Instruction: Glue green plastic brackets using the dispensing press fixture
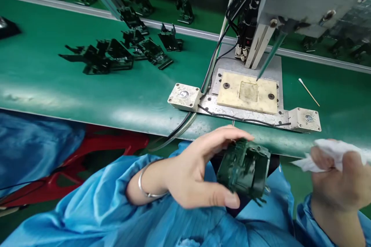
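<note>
My left hand (197,173) is closed round a dark green-black plastic part (245,168) with a box-like hollow and small prongs, held above my lap in front of the table edge. Its thumb is at the near side and the fingers are along the far side. My right hand (342,179), blurred by motion, grips a crumpled white cloth or tissue (339,154) at the right. The two hands are apart, and the cloth is not touching the part.
A bench press (307,0) with a thin rod stands over a cream fixture block (228,94). Button boxes (185,96) flank it. Several dark plastic parts (95,58) lie at the left on the green table (139,96). A cotton swab (308,92) lies at the right.
</note>
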Tool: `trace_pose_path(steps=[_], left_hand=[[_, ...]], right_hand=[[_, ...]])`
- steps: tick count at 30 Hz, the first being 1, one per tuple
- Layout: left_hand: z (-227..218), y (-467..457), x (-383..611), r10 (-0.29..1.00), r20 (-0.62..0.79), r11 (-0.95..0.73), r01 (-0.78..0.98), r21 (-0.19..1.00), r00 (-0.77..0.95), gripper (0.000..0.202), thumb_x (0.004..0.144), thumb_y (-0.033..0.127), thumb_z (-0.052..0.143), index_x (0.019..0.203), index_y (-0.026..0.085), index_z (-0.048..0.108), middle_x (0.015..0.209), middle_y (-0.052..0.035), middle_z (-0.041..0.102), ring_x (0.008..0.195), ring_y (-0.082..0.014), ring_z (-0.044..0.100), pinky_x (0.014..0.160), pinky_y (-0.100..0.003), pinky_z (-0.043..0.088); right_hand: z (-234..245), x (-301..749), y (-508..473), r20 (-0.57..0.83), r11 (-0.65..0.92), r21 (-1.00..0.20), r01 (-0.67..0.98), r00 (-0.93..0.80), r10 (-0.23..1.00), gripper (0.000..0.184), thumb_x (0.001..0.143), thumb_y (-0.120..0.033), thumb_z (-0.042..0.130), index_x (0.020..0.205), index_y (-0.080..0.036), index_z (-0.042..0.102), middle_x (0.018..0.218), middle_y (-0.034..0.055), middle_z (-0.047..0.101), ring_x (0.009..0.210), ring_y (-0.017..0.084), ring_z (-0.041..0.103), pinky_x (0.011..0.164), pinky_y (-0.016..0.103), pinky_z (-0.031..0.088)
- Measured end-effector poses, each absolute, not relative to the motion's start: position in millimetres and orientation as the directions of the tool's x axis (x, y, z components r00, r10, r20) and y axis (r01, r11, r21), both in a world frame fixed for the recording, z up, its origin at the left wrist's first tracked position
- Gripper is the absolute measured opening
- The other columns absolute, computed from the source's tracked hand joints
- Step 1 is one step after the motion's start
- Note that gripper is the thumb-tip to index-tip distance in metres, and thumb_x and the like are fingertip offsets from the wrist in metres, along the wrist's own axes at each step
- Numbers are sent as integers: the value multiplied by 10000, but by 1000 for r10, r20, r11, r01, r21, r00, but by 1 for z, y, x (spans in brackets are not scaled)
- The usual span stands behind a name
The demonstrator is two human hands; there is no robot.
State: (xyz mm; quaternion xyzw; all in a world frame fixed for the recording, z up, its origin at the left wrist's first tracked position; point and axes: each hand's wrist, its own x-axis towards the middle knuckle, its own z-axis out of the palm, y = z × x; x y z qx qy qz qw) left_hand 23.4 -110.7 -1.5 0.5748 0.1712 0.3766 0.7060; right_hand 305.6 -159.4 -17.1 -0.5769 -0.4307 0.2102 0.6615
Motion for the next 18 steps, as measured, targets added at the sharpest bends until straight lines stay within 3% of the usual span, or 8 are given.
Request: trace_pose_path(steps=[2, 4, 7, 10, 13, 18], left_hand=[[-5, -113, 20, 781, 412, -302, -294, 907, 469, 773, 664, 236, 925, 1374, 254, 620, 1198, -111, 665, 1098, -283, 648, 1030, -388, 541], [-7, -114, 17, 772, 494, -431, -243, 869, 399, 791, 668, 252, 929, 1389, 256, 605, 1205, -110, 674, 1081, -285, 661, 1079, -425, 526], [-4, -113, 15, 778, 498, -462, -189, 866, 383, 783, 679, 274, 938, 1388, 278, 605, 1205, -92, 698, 1055, -276, 685, 1065, -412, 544], [3, -106, 13, 793, 480, -468, -131, 874, 376, 740, 714, 299, 921, 1384, 283, 608, 1202, -84, 699, 1060, -267, 686, 1042, -387, 553], [9, -92, 7, 775, 493, -502, -88, 860, 395, 713, 722, 281, 908, 1372, 270, 615, 1178, -96, 694, 1084, -270, 656, 1006, -373, 555], [17, -66, -9, 787, 449, -494, -5, 870, 423, 716, 679, 261, 927, 1333, 249, 637, 1125, -112, 676, 1051, -264, 640, 949, -342, 558]], right_hand=[[-27, 323, -141, 304, 199, -953, 230, 694, 653, 455, 732, -391, 810, 505, -216, 457, 494, -45, 332, 454, 113, 327, 464, 298, 237], [-37, 341, -122, 305, 135, -949, 284, 730, 611, 436, 687, -372, 817, 492, -221, 458, 471, -54, 308, 449, 101, 302, 452, 306, 201], [-53, 362, -101, 240, 38, -963, 266, 790, 565, 383, 629, -413, 822, 521, -226, 507, 476, -52, 326, 446, 101, 297, 425, 310, 194], [-69, 367, -92, 120, -99, -975, 199, 848, 515, 302, 596, -430, 830, 654, -196, 647, 521, -20, 440, 469, 136, 373, 390, 318, 282], [-78, 367, -95, 65, -179, -969, 172, 872, 485, 334, 615, -440, 848, 764, -171, 719, 550, 0, 493, 471, 163, 418, 341, 324, 348], [-80, 366, -104, 22, -251, -954, 167, 868, 496, 372, 605, -538, 901, 740, -227, 748, 617, 40, 556, 425, 203, 464, 290, 368, 381]])
